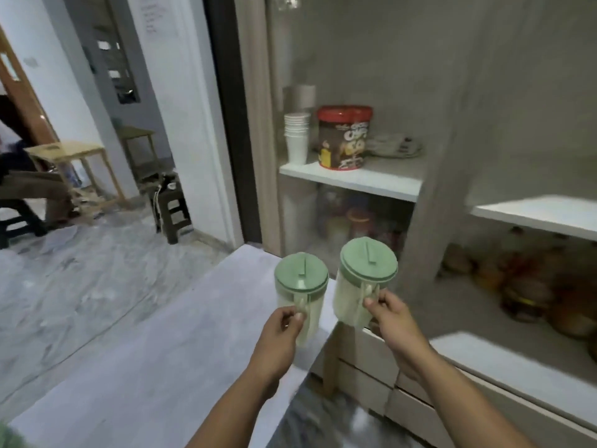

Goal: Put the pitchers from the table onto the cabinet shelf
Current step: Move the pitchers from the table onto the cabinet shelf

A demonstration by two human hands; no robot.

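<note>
Two pale translucent pitchers with green lids are held side by side above the far corner of the grey table [168, 350]. My left hand [281, 331] grips the handle of the left pitcher [300, 286]. My right hand [392, 321] grips the handle of the right pitcher [365, 279], which is slightly higher and closer to the cabinet. The cabinet's white shelf [352, 181] lies ahead and above the pitchers. A second white shelf [536, 215] is to the right.
The upper shelf holds a stack of white cups [296, 137], a red-lidded cereal tub [344, 137] and stacked plates [395, 145]. Jars fill the lower compartments. Cabinet drawers [371, 360] sit below right. Wooden stools [74, 163] and a seated person stand in the room at left.
</note>
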